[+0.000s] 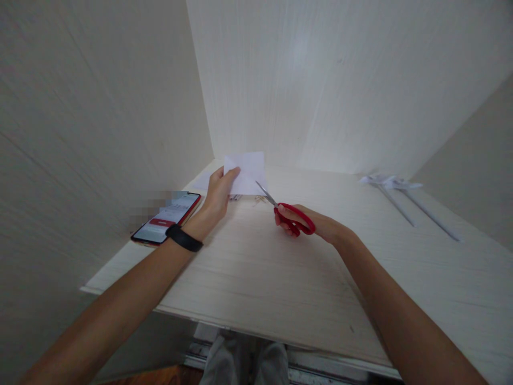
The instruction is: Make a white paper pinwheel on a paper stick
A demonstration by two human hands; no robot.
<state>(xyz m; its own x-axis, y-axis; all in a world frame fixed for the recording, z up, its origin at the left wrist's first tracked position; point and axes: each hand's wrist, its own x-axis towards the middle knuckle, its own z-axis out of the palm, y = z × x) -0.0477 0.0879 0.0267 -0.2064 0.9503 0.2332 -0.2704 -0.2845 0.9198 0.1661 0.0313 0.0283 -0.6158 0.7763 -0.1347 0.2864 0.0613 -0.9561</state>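
My left hand grips a white square of paper by its left side, thumb on the near face and fingers behind. The paper is held up off the table. In my right hand is a pair of scissors with red handles, its metal blades pointing up and left. The blade tips are close to the paper's lower right corner; whether they touch it I cannot tell. Partly hidden below the paper, some small thin pieces lie on the table.
A phone with a lit screen lies at the left, partly under my left forearm. At the right are two white paper sticks with folded paper tops. Pale panels enclose the table at the back and sides.
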